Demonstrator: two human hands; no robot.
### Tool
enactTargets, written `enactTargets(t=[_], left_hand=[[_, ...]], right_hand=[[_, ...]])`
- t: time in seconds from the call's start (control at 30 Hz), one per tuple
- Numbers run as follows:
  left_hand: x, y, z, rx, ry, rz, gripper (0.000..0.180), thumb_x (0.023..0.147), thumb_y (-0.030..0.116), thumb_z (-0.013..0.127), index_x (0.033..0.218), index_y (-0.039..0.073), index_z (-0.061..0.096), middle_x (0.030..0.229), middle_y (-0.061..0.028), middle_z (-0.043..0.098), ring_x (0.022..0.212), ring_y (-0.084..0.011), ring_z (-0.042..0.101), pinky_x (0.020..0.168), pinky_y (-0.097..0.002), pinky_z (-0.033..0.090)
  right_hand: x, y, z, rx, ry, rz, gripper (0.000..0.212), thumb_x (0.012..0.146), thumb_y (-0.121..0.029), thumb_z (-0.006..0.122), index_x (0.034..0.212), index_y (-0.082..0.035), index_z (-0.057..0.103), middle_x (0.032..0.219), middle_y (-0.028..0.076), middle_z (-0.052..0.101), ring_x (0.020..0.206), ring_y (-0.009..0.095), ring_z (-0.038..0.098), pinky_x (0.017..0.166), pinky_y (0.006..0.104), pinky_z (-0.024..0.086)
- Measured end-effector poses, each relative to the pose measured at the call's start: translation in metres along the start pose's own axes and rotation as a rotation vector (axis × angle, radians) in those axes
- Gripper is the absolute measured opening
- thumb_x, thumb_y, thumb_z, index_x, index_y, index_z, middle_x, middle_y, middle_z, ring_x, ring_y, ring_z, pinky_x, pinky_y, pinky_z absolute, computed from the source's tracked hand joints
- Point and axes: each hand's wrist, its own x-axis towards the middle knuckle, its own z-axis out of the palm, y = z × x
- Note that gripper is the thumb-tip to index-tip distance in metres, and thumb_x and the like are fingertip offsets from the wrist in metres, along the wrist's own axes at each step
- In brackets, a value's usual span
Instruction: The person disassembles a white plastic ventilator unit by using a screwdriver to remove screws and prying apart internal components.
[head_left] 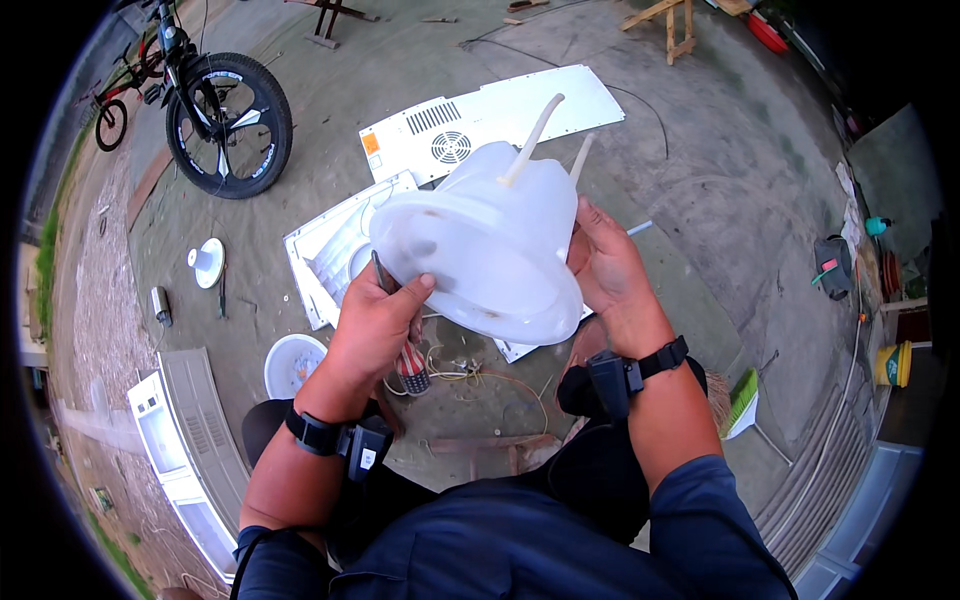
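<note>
Between my hands is a large translucent white plastic tank point(500, 225) with a broad flanged rim, tilted so that its rim side faces me. Two pale tubes point(535, 135) stick up from its far side. My left hand point(385, 310) grips the rim at the left, thumb on top. A dark slim tool point(380, 268), its kind unclear, pokes out of the same hand. On the right, my right hand point(608, 260) holds the tank's side, with some of its fingers hidden behind it.
White metal panels point(590, 95) lie on the ground beyond the tank. A white basin point(293, 365) with small bits and a round white part point(207, 262) are at the left, near a white-and-grey appliance casing point(195, 440). A bicycle point(228, 125) stands far left; a green broom point(742, 405) lies right.
</note>
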Motion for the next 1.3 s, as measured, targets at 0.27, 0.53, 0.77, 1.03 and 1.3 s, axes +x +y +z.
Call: enactTargets(t=[0.27, 0.53, 0.77, 1.03, 1.3], left_hand=[[0.006, -0.005, 0.002, 0.077, 0.090, 0.012, 0.042, 0.093, 0.013, 0.064, 0.129, -0.004, 0.048, 0.098, -0.0119, 0.065, 0.054, -0.0064, 0.050, 0.046, -0.0232, 0.042], [-0.004, 0.000, 0.001, -0.295, -0.192, -0.061, 0.066, 0.091, 0.021, 0.067, 0.141, -0.010, 0.036, 0.128, -0.0253, 0.059, 0.052, -0.0068, 0.049, 0.047, -0.0227, 0.045], [-0.005, -0.010, 0.016, -0.302, -0.143, -0.060, 0.035, 0.097, 0.018, 0.062, 0.123, -0.003, 0.052, 0.061, 0.0001, 0.052, 0.045, -0.0082, 0.045, 0.045, -0.0250, 0.043], [-0.001, -0.015, 0.014, -0.214, -0.016, -0.042, 0.022, 0.097, 0.013, 0.061, 0.114, 0.000, 0.056, 0.065, 0.0007, 0.053, 0.045, -0.0077, 0.045, 0.045, -0.0241, 0.042], [-0.002, -0.016, 0.016, -0.094, 0.041, 0.006, 0.024, 0.096, 0.012, 0.061, 0.117, 0.002, 0.057, 0.068, 0.0024, 0.054, 0.046, -0.0055, 0.046, 0.046, -0.0224, 0.042]], right_hand=[[0.000, -0.001, -0.006, -0.063, 0.024, -0.094, 0.029, 0.102, -0.025, 0.051, 0.117, -0.002, 0.061, 0.107, 0.006, 0.067, 0.101, 0.017, 0.064, 0.090, 0.0361, 0.051], [0.005, -0.001, -0.011, -0.389, 0.273, -0.332, 0.026, 0.098, -0.021, 0.059, 0.113, 0.000, 0.063, 0.110, 0.007, 0.067, 0.103, 0.017, 0.063, 0.095, 0.0346, 0.050], [0.004, 0.008, -0.003, -0.602, 0.203, -0.464, 0.024, 0.096, -0.012, 0.063, 0.113, 0.004, 0.064, 0.107, 0.008, 0.064, 0.105, 0.013, 0.060, 0.092, 0.0304, 0.049], [-0.001, 0.000, 0.005, -0.672, 0.077, -0.530, 0.023, 0.094, -0.014, 0.066, 0.112, 0.001, 0.066, 0.120, 0.010, 0.062, 0.109, 0.017, 0.061, 0.091, 0.0300, 0.052], [0.001, 0.002, -0.004, -0.704, 0.183, -0.453, 0.023, 0.094, -0.020, 0.068, 0.111, -0.005, 0.071, 0.105, 0.005, 0.070, 0.100, 0.014, 0.063, 0.089, 0.0286, 0.048]])
